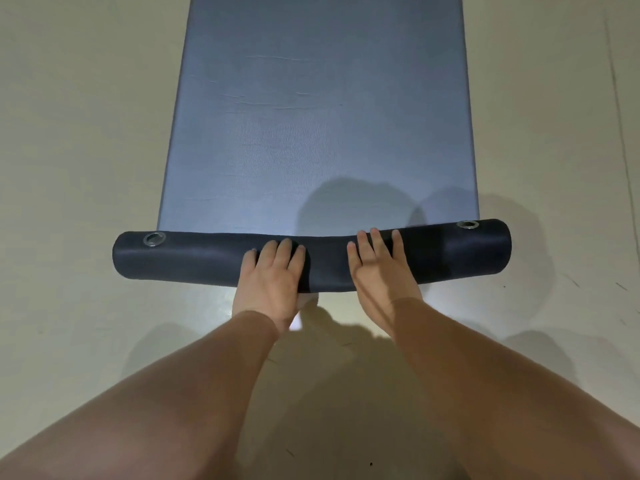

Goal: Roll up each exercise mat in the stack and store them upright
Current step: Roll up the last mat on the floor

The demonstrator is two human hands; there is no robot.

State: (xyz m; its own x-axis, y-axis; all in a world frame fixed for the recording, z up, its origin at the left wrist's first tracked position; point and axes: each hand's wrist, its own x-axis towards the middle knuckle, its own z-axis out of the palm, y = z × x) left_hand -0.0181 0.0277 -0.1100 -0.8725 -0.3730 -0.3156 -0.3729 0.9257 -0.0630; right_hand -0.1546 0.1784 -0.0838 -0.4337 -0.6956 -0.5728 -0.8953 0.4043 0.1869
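A blue-grey exercise mat [318, 116] lies flat on the floor and runs away from me to the top of the view. Its near end is curled into a dark roll [194, 259] lying crosswise, with a metal eyelet near each end. My left hand [270, 277] rests palm down on the roll just left of its middle, fingers together and bent over its top. My right hand [379, 268] presses on the roll just right of the middle, fingers spread and flat. The roll sags slightly between the hands.
Pale cream floor [76, 140] surrounds the mat on both sides and in front of me. A thin floor seam [620, 109] runs down the right side. My forearms fill the lower part of the view.
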